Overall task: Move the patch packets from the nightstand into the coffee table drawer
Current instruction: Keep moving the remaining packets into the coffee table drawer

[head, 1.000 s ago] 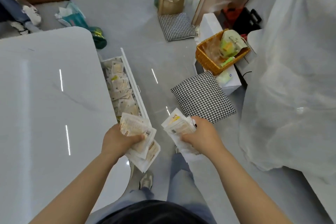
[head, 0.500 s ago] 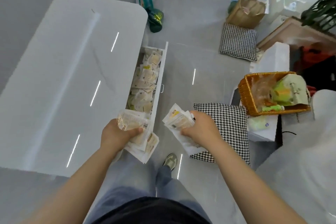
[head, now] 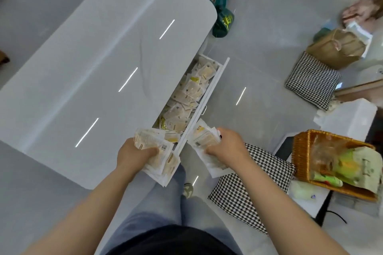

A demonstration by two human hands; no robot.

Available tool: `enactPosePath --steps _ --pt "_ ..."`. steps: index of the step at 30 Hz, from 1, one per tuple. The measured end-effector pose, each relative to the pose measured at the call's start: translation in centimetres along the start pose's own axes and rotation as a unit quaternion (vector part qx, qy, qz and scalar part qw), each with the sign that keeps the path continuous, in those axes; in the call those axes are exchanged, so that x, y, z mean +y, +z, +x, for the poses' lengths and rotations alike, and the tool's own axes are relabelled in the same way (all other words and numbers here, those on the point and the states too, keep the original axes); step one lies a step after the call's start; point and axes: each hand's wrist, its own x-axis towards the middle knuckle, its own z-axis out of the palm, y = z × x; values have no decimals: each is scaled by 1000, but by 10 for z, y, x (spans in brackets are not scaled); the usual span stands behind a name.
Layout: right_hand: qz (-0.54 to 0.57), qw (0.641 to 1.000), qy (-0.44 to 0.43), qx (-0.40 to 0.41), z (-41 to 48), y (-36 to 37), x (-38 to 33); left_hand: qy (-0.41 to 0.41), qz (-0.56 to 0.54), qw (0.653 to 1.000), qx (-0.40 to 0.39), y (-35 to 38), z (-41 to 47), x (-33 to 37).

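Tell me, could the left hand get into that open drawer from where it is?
Probably yes. The left hand, gripping a stack of packets, is right at the near end of the drawer, which is pulled out and open on top; nothing stands between them.

loose pale patch packets (head: 187, 97) heaped in the open white drawer (head: 204, 99).
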Motion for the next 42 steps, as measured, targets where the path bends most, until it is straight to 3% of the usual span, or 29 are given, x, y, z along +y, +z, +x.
enactPosePath --steps 17,24,31,42 --pt "-107 987 -52 -112 128 -27 -43 -105 -116 985 67 25 44 31" --pt "-176 962 -103 -182 176 -43 -53 -175 -230 950 119 54 43 35" --pt "-222 937 -146 -228 225 -25 -61 -250 -332 893 172 94 63 26" --pt "-234 937 -114 -232 310 52 -56 -316 -397 844 173 139 140 -28"
